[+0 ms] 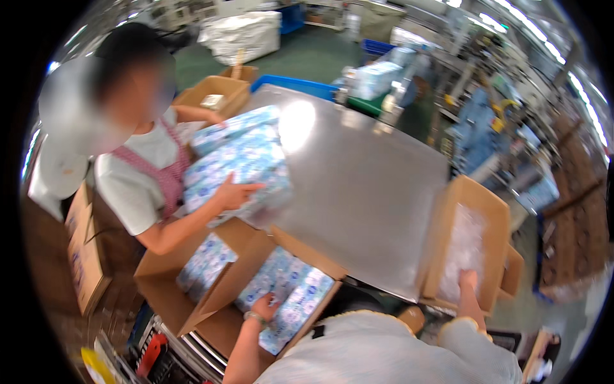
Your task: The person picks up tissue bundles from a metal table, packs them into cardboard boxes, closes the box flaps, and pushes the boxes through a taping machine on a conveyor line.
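My left hand reaches into an open cardboard box, its fingers spread on the blue-and-white printed packs that lie in rows there. A bracelet circles that wrist. Off to the right, my right hand is down inside another cardboard box, its fingers closed at a heap of thin clear plastic; the fingertips are partly hidden. Across from me a co-worker in a pink checked apron holds a large bundle of similar packs over the left edge of the metal table.
The shiny metal table stands between the boxes. A second open box with packs adjoins mine at the left. More cardboard boxes and a blue tray line the far side. Machinery fills the right background.
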